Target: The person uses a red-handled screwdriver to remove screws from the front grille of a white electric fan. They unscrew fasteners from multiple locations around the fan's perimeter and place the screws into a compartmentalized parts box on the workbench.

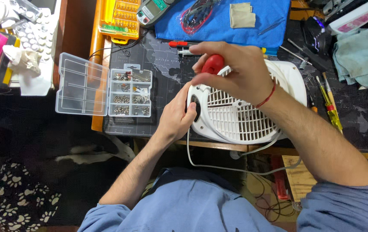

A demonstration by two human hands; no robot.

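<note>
Left hand (176, 115) grips the heater (239, 109) at its 9 o'clock edge, at the desk's near edge; right hand (239, 71), fingers closed, holds a red-handled screwdriver (213, 64) on the heater at 11 o'clock; screw box (130, 92) lies beyond at 9 o'clock.

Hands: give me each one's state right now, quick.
Left hand: closed on the end of the white plastic grilled fan heater, steadying it.
Right hand: closed around the red round-handled screwdriver, held over the heater.
</note>
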